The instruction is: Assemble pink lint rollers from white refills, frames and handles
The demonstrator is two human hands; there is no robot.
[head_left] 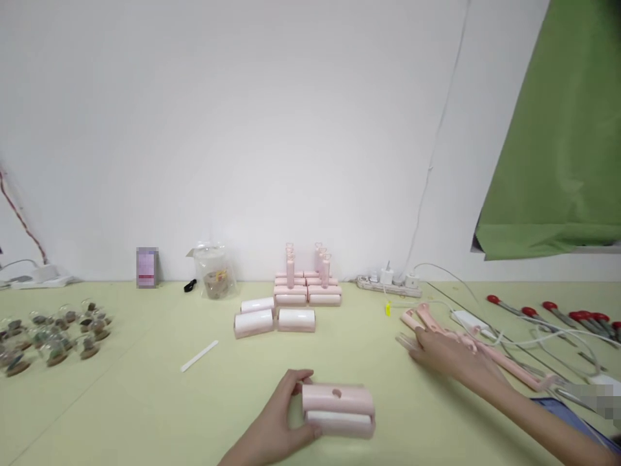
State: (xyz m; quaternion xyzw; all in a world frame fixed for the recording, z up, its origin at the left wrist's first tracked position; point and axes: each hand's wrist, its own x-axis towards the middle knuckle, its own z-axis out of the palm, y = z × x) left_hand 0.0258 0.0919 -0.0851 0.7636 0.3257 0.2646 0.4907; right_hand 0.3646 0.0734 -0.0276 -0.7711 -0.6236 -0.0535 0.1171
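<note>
My left hand (pixel 279 417) is closed on the left end of a pink lint roller head (pixel 338 398), with its thumb in front and fingers behind. This head has a round hole in its pink cover, and a white roll shows below. Over on the right, my right hand (pixel 439 353) is at a bunch of long pink handles (pixel 514 369). Its fingertips are blurred by motion, so their grip is unclear. Beyond my left hand lie white paper rolls (pixel 296 320). Behind those, pink lint rollers (pixel 325 292) stand in rows, some with upright handles.
Small glass domes (pixel 55 349) cluster at left. A white strip (pixel 199 356) lies on the table (pixel 145 414). A bagged roll (pixel 214 275), a purple box (pixel 147 267) and a power strip (pixel 391 287) line the wall. Cables and red-tipped tools (pixel 550 307) spread at right.
</note>
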